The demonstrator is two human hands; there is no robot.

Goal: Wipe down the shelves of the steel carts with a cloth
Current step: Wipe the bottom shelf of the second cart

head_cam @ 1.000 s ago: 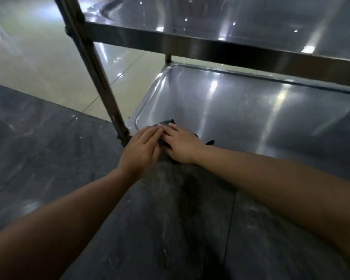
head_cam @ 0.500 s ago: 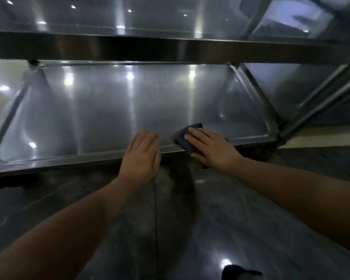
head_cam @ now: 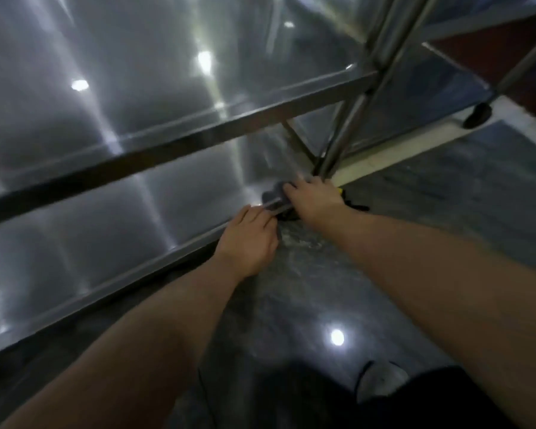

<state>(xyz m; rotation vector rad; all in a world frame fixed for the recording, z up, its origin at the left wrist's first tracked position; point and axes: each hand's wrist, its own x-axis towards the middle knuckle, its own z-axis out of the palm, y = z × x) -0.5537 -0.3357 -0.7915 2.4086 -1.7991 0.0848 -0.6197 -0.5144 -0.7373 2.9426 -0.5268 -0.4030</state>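
Dim, blurred wide-angle view with hard glare spots

Bright spots and streaks of glare flare across the steel shelf [head_cam: 106, 212]; below it, the dark floor [head_cam: 291, 305] reflects one more; motion blur softens everything, straight edges bow outward.

We see open bottom shelf [head_cam: 112, 218] to the left of our hands. The upper shelf's rail [head_cam: 180, 144] crosses above it, and the corner post [head_cam: 347, 134] blocks the right.
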